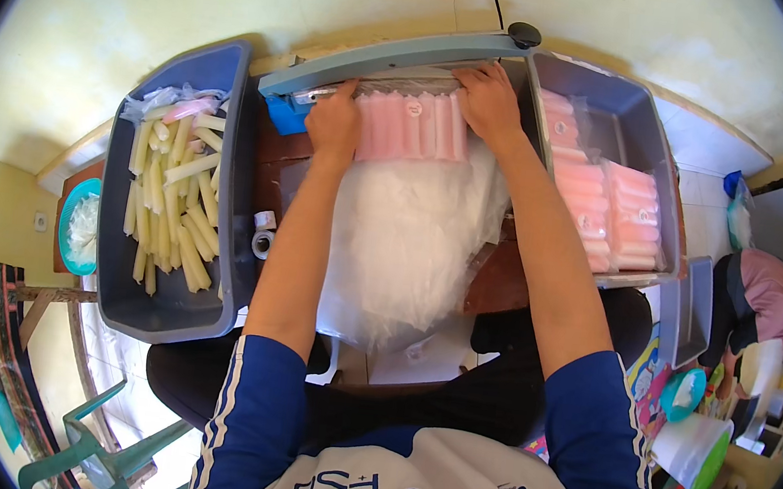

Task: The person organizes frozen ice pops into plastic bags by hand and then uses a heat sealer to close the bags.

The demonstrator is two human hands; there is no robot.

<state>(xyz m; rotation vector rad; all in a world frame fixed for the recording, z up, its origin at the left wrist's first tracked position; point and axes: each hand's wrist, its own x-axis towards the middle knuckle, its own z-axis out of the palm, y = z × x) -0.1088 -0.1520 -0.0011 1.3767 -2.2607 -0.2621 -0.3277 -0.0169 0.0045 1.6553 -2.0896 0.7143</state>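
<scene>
A clear plastic bag holding a row of pink filled tubes [414,129] lies in front of a bar-type heat sealer [397,55], a round label on its face. My left hand [335,120] grips the bag's left upper edge, and my right hand [490,104] grips the right upper edge. Between them the bag's mouth reaches in under the raised grey sealer arm, which ends in a black knob [524,35]. Below the bag rests a pile of empty clear plastic bags [409,246]. My fingertips are partly hidden by the plastic and the arm.
A grey bin [164,331] at left holds many pale yellow tubes [175,193]. Another grey bin [622,97] at right holds several packed bags of pink tubes [586,200]. Small rolls [262,244] lie beside the left bin. At far right another person [776,299] bends near a white bucket [685,451].
</scene>
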